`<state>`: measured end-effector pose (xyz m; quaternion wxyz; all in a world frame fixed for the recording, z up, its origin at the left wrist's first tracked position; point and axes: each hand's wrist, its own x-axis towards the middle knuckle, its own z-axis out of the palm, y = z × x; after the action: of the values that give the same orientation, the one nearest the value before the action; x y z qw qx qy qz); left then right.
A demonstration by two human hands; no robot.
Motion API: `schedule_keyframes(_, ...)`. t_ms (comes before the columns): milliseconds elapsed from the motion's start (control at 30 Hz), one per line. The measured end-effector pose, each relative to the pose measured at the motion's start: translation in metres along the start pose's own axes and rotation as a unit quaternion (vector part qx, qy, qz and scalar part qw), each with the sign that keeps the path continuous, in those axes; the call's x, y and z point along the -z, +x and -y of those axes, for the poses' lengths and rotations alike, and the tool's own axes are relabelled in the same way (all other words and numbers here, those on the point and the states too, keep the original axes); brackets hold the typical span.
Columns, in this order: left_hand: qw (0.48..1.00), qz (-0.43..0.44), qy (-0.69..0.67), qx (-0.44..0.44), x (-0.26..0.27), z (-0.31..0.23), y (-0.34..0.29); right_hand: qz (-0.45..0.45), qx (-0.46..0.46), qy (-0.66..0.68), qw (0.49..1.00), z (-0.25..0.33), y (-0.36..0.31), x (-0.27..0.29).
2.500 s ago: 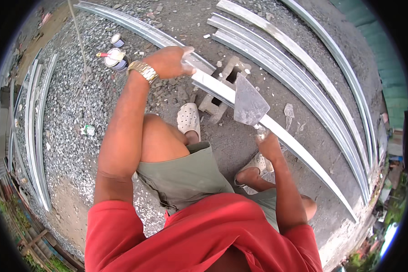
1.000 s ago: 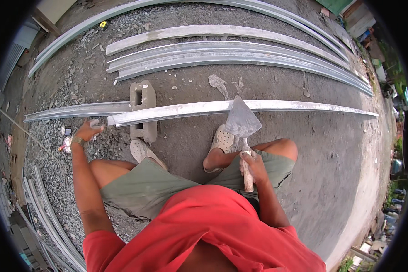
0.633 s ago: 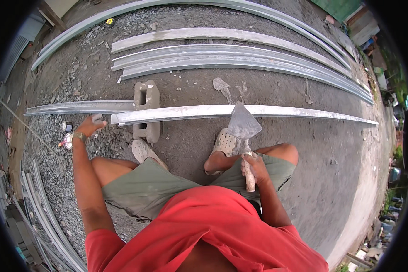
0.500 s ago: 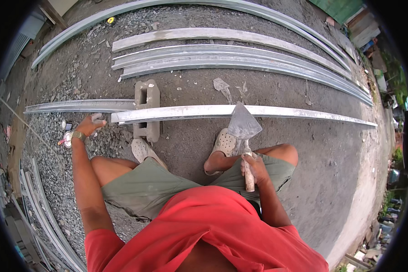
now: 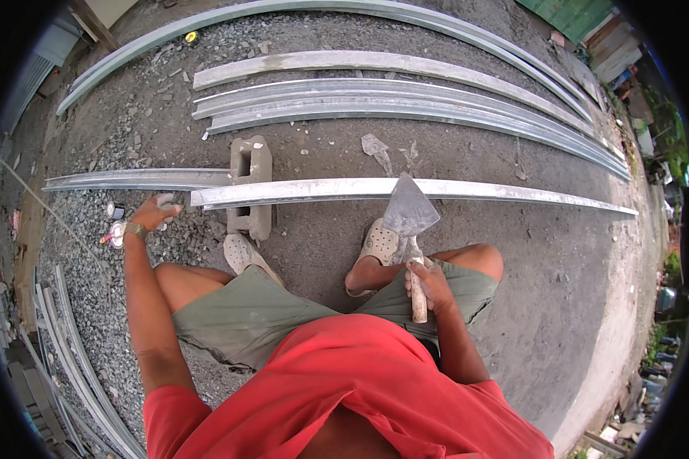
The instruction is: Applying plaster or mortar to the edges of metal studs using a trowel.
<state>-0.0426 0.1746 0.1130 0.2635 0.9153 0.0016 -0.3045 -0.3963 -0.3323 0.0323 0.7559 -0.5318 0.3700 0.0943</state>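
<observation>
Right hand (image 5: 434,284) at four o'clock, fingers wrapped firmly round the handle of the trowel (image 5: 411,212), blade up, tip to twelve! That tip overlaps the pale bar (image 5: 321,190); whether metal meets metal, I can't tell. The bar stretches from just past nine o'clock over to three, its near-nine end laid across the block (image 5: 263,158). Out at nine, the left hand (image 5: 153,213) has let go, fingers loosely parted, just off that end! Right beside it, a tub (image 5: 115,210) on the gravel (image 5: 172,245). Up at twelve, more bars (image 5: 375,105) in a row; the yellow tape (image 5: 191,36) sits at eleven.
</observation>
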Motion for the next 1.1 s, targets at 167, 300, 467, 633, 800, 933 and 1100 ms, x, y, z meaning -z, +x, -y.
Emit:
schedule_keyframes(167,1.000,-0.013,0.005,-0.001,0.001,0.008,0.002,-0.001,-0.005,-0.007,1.000,-0.002,0.000,0.000)
schedule_keyframes(300,1.000,0.006,0.011,0.017,0.002,0.012,0.006,-0.002,-0.007,-0.009,1.000,-0.003,0.002,0.001)
schedule_keyframes(467,0.999,0.005,0.029,0.013,0.002,0.006,0.007,-0.006,-0.003,-0.009,1.000,-0.001,0.000,0.001)
schedule_keyframes(633,1.000,0.002,0.005,0.003,0.001,0.012,0.009,-0.006,0.002,-0.018,1.000,0.000,0.001,0.000)
schedule_keyframes(800,1.000,0.008,0.003,0.002,0.002,0.011,0.009,-0.002,0.001,-0.020,1.000,0.001,0.000,0.000)
schedule_keyframes(933,1.000,0.004,0.011,0.005,0.002,0.011,0.008,0.000,0.003,-0.022,1.000,0.000,0.001,0.000)
schedule_keyframes(1100,0.999,-0.014,0.033,-0.022,0.003,0.018,0.009,-0.016,0.006,-0.022,1.000,-0.001,0.001,-0.002)
